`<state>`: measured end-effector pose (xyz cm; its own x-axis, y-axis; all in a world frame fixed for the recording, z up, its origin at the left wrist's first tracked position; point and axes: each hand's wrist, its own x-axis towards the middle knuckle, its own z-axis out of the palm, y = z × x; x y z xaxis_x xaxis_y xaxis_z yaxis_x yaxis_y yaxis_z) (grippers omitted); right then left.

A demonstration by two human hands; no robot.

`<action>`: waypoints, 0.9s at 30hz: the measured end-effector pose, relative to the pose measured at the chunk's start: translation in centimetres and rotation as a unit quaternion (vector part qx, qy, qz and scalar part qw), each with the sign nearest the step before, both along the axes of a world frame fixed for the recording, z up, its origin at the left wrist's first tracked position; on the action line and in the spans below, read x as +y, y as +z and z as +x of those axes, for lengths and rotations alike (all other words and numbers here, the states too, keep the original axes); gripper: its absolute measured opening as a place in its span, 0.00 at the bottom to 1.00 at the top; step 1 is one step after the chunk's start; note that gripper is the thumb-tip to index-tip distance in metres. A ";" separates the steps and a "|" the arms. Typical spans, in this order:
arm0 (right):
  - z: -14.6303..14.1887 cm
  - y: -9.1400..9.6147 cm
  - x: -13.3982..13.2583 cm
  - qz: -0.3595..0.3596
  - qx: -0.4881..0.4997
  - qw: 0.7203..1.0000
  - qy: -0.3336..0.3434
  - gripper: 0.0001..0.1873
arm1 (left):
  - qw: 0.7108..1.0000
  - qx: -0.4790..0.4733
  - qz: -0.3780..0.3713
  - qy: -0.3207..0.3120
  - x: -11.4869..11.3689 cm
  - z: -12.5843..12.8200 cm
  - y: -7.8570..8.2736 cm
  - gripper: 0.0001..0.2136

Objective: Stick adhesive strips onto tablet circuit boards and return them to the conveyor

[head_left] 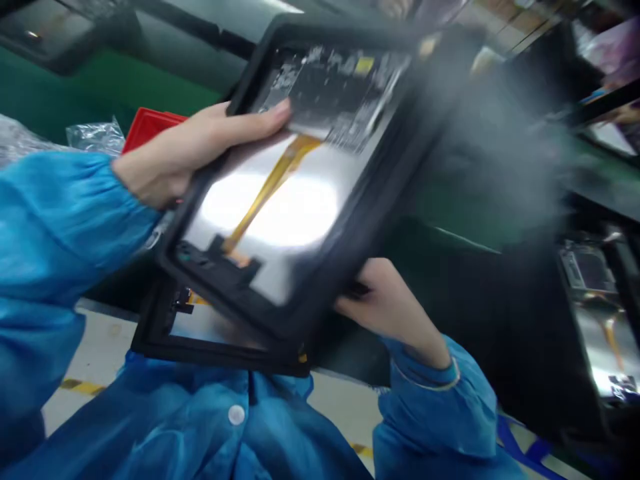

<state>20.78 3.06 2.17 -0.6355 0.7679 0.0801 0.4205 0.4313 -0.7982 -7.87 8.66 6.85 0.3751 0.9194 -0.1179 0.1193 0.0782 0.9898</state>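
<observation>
My left hand [220,140] grips the left side of an open tablet [300,220] set in a thick black frame, its thumb over the inner edge. Inside show a circuit board [330,90], a yellow sticker [365,65], an orange flex cable [270,190] and a shiny metal plate. The tablet is held tilted and its right side is blurred. My right hand [395,307] is closed at the frame's lower right edge, around something dark that I cannot make out. Beneath lies a second black-framed tablet [220,327], partly covered, close against my blue smock.
A red bin [150,127] and clear plastic bags [95,135] lie at the left on the green bench [145,80]. Other framed tablets are at the upper left [50,30] and far right [600,313]. A grey blur hides part of the upper right.
</observation>
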 end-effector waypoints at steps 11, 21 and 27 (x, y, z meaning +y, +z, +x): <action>-2.0 -1.6 6.7 -0.007 -0.040 0.996 -0.078 0.10 | 0.886 0.320 0.091 -0.322 -4.4 1.1 -3.1 0.22; -8.6 -4.4 9.0 -0.049 -0.092 0.993 0.055 0.04 | 0.889 0.327 0.129 -0.294 -5.6 2.6 -2.1 0.15; -7.9 -4.6 9.2 -0.117 -0.086 0.988 0.048 0.03 | 0.879 0.335 0.245 -0.234 -5.2 2.0 -3.9 0.13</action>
<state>12.86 12.27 -2.47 -0.6955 0.6876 -0.2085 0.5249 0.2880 -0.8009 -5.91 3.44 2.97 0.7225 0.6855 -0.0898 0.5949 -0.5504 0.5858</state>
